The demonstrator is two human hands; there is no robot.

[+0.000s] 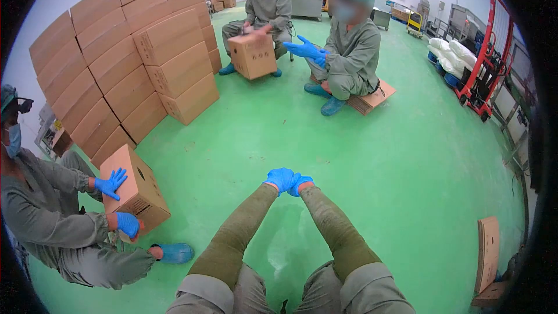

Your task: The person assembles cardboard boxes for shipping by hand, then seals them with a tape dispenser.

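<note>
My left hand (280, 179) and my right hand (300, 184), both in blue gloves, meet in front of me above the green floor. They press against each other with curled fingers, the left seeming to lap over the right. My fingertips are mostly hidden, and I see no object or tool between the hands. Both forearms, in olive sleeves, stretch forward above my knees. No box is within touch of either hand.
At left, a co-worker's gloved hands rest on a carton (136, 189). Stacked cartons (116, 58) rise behind. Farther back, one person handles a carton (252, 56); another sits on flattened cardboard (375, 97). A red lifter (485, 58) stands right; cardboard (487, 254) lies lower right.
</note>
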